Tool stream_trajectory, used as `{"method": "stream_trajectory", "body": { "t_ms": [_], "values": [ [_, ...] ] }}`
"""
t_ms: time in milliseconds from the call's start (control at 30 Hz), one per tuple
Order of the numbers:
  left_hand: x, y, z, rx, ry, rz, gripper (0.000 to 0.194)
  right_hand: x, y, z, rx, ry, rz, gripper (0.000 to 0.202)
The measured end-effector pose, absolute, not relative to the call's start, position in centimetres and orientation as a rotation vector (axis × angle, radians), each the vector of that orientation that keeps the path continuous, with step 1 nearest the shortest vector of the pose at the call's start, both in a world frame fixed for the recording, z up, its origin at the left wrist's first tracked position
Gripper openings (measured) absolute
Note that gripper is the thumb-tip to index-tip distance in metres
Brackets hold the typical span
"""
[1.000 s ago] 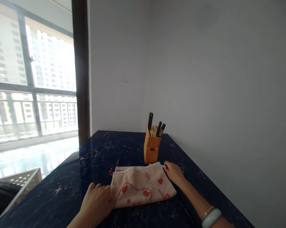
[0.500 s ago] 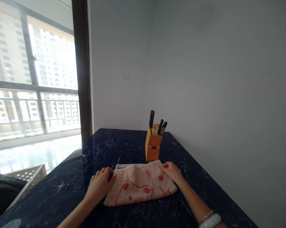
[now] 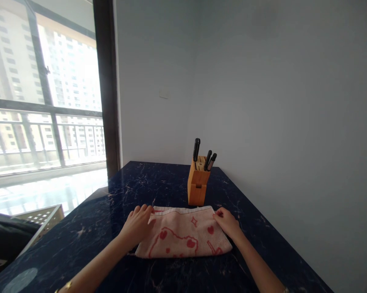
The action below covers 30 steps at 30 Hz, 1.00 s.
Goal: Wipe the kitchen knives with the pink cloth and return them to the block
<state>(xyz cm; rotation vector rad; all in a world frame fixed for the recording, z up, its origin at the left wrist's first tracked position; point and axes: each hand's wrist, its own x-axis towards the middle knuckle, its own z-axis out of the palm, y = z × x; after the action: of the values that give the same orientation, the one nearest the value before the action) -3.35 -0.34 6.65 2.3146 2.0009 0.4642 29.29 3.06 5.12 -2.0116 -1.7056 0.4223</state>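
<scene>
A pink towel (image 3: 183, 234) with red hearts and a red outline figure lies folded on the dark blue marbled table. My left hand (image 3: 140, 221) is closed at the towel's upper left corner, its fingertips partly hidden behind the hand. At the upper right corner, my right hand (image 3: 226, 219) pinches the towel's edge between thumb and fingers. Just behind the towel stands a wooden knife block (image 3: 198, 185) with black-handled knives in it.
The table (image 3: 153, 183) reaches back to a grey wall. On the left are a large window and a white perforated basket (image 3: 51, 217) with dark material beside it. A switch plate (image 3: 164, 93) is on the wall.
My left hand has moved in over the towel's upper left corner, its fingers now closer together. The towel's back edge looks straighter. The whole view has shifted slightly.
</scene>
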Motion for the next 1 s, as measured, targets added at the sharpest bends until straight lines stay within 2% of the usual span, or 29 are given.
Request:
{"method": "stream_trajectory", "body": {
  "t_ms": [233, 500, 667, 1000],
  "values": [
    [-4.8, 3.5, 5.8, 2.229, 1.967, 0.453, 0.021, 29.2, 2.5, 4.7, -1.948, -1.72, 0.382, 0.018],
    [-4.3, 3.4, 5.4, 2.238, 1.901, 0.601, 0.013, 29.2, 2.2, 5.2, -1.891, -1.736, 0.292, 0.008],
    [-3.7, 3.3, 5.5, 2.245, 1.814, 0.681, 0.013, 29.5, 2.3, 5.5, -1.956, -1.735, 0.222, 0.007],
    [-3.1, 3.8, 5.4, 2.206, 1.956, 0.676, 0.01, 30.3, 1.9, 5.7, -2.111, -1.802, 0.069, 0.012]
  ]
}}
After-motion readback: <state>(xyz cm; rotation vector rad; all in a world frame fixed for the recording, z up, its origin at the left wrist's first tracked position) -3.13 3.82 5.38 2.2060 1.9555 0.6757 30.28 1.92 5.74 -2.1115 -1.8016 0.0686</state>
